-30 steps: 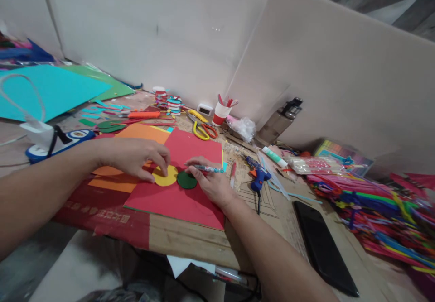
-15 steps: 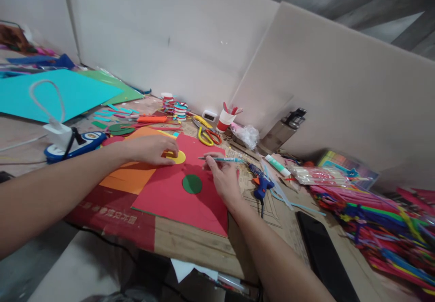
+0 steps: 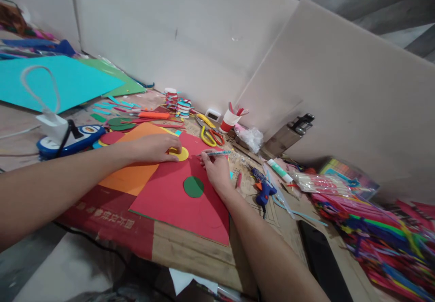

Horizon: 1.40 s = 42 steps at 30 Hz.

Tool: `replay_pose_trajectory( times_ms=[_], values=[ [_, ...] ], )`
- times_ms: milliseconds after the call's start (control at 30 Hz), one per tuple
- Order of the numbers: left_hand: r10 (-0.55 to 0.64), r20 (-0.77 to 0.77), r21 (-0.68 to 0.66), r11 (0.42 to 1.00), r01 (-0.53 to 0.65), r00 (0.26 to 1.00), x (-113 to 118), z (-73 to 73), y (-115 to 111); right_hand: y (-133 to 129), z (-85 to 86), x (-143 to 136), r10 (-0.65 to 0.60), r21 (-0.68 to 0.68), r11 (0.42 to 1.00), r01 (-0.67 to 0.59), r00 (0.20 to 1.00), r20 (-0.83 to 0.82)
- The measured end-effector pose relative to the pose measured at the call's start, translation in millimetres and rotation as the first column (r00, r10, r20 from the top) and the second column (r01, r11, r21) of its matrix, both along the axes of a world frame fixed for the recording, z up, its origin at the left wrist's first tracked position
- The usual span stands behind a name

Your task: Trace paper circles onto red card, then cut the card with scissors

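Left hand (image 3: 163, 149), fingers curled and pointing down, presses on a yellow paper circle (image 3: 181, 153) near the far edge of a red sheet (image 3: 190, 193). The right hand (image 3: 215, 168) grips a slim pen (image 3: 219, 153) between thumb and fingers, over the sheet's right side. A dark green circle (image 3: 193, 187) lies flat on the red sheet, nearer the wearer than the yellow one. Orange paper (image 3: 132, 177) sits to the left, partly under the left forearm. On the desk to the right are a blue glue gun (image 3: 265, 193) and a black phone (image 3: 322, 259).
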State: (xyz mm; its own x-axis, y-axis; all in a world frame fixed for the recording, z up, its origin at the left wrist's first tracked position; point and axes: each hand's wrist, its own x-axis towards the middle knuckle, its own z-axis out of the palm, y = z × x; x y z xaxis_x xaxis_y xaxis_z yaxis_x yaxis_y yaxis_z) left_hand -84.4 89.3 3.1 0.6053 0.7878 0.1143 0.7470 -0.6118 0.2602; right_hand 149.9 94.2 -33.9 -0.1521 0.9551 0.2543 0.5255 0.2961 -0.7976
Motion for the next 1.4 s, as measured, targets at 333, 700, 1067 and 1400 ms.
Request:
replay_pose_trajectory(
  times_ms=[333,700,1067,1400],
  values=[
    [0.0,0.02,-0.019,1.0,0.0,1.0,-2.1,-6.9,7.1,-0.6,3.8,-3.6,0.005,-0.06,0.998,-0.005,1.0,0.003],
    [-0.003,0.05,-0.024,1.0,0.004,0.999,-4.1,-9.8,7.9,-2.1,4.9,-3.6,0.03,-0.042,0.999,-0.03,0.999,0.012],
    [-0.009,0.044,-0.025,1.0,0.01,0.999,-4.3,-8.5,7.3,-4.7,6.3,-3.3,0.043,-0.071,0.997,-0.044,0.999,-0.008],
    [-0.006,0.047,-0.029,1.0,0.007,0.999,-3.8,-9.0,7.7,-3.0,3.0,-2.1,0.018,-0.037,0.999,-0.02,0.998,-0.056]
  ],
)
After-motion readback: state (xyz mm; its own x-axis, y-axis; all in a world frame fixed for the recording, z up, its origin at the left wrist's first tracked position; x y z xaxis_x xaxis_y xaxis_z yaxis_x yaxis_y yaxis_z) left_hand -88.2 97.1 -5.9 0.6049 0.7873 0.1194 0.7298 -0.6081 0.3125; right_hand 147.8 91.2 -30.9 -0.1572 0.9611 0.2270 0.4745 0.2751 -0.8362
